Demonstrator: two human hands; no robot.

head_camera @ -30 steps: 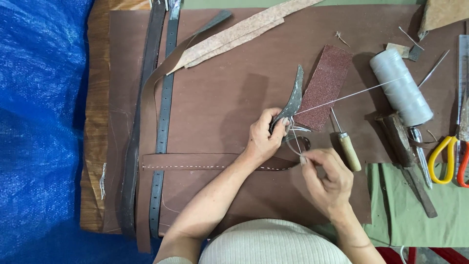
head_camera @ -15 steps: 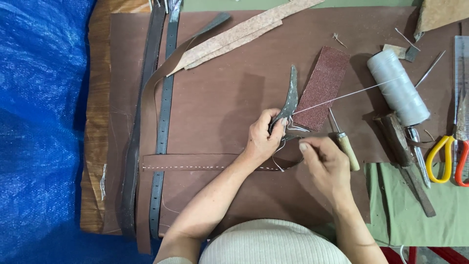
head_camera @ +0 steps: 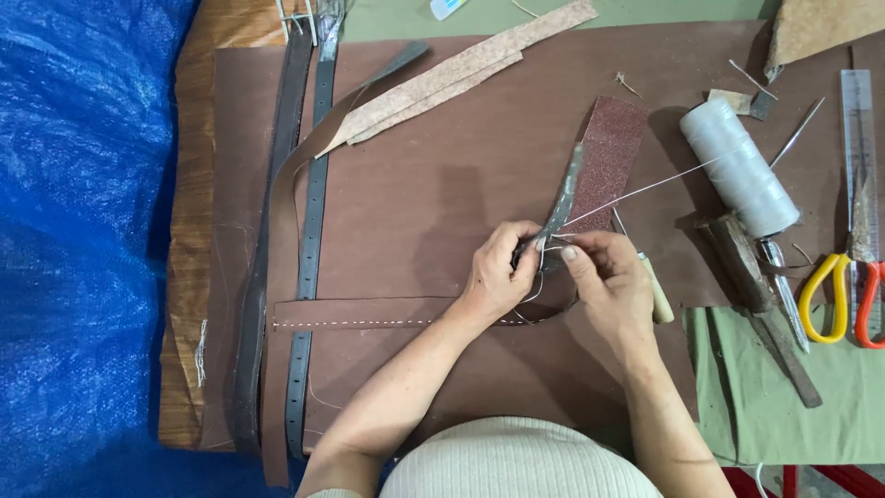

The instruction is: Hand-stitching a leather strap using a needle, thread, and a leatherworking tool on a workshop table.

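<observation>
Your arms are bare to above the elbow, with no sleeves or gloves. A cream ribbed knit garment (head_camera: 516, 461) covers your torso.

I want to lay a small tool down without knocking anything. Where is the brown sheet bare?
Bare patches on the brown leather sheet: the middle, between the belts and the sandpaper strip; and below the stitched strap, beside the left hand. Crowded: the right side, around the thread spool, scissors and right hand.

At the top edge, just above the speckled leather strip (head_camera: 461, 78), a small white-and-blue label or packet (head_camera: 446, 7) peeks in.
</observation>
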